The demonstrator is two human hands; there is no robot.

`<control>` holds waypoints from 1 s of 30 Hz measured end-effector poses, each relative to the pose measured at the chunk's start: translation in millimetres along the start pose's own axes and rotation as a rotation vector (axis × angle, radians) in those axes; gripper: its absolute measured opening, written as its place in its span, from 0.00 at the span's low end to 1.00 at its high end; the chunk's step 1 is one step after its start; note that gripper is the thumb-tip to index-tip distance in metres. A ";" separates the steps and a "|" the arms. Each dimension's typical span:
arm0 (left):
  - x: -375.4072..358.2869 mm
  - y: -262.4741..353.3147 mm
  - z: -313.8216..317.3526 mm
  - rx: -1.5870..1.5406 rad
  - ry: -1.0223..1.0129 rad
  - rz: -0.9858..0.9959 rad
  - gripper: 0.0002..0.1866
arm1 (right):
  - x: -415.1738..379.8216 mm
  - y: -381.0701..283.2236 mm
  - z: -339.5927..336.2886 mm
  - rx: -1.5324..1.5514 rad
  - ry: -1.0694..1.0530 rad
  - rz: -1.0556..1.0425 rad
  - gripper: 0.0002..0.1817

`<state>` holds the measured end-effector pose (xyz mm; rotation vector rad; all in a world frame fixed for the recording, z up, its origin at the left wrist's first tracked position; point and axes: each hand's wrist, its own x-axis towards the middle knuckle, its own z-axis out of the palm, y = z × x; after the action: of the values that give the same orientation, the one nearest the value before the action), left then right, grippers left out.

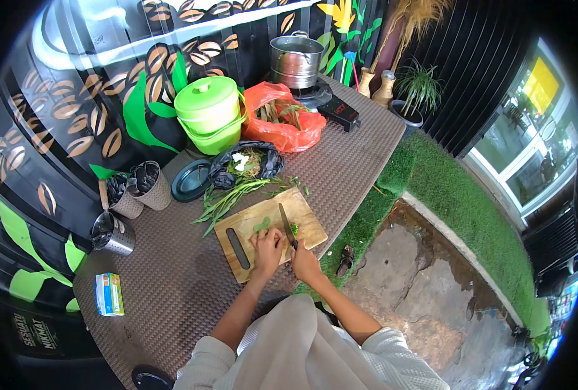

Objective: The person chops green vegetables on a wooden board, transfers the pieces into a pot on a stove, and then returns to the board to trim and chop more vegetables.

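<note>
A wooden cutting board (308,218) with a dark slot handle lies at the table's near edge. In my right hand (306,263) is a kitchen knife (286,221), its blade pointing away from me over the board. My left hand (267,250) is closed, with its bent fingertips pressing on a green leaf (261,224) left of the blade. What sits under those fingers is partly hidden. Small cut green pieces (295,229) lie just right of the knife. Long leafy green stalks (227,203) rest on the table beyond the board.
Behind the stalks are a black plastic bag (272,162) with scraps, a dark plate (191,181), a red plastic bag (289,133) and green lidded containers (207,107). A steel pot (296,65) stands on a portable stove (341,112). Cutlery holders (151,188) and a small packet (109,294) are leftward.
</note>
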<state>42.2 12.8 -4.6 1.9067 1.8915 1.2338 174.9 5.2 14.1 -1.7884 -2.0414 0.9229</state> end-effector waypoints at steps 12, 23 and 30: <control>6.2 9.8 -10.0 -0.004 0.012 -0.029 0.03 | -1.2 3.2 2.4 -0.033 0.020 0.050 0.20; 60.9 -56.9 -9.6 0.030 -0.150 -0.046 0.09 | -23.9 7.5 2.6 0.201 0.084 -0.112 0.14; 60.8 -74.7 -5.2 -0.105 -0.112 -0.074 0.05 | -26.3 14.8 -1.7 0.132 0.042 -0.025 0.15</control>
<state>-26.1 77.8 -24.6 1.7969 1.7878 1.1551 192.8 -19.1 11.5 -1.6953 -1.9252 0.9805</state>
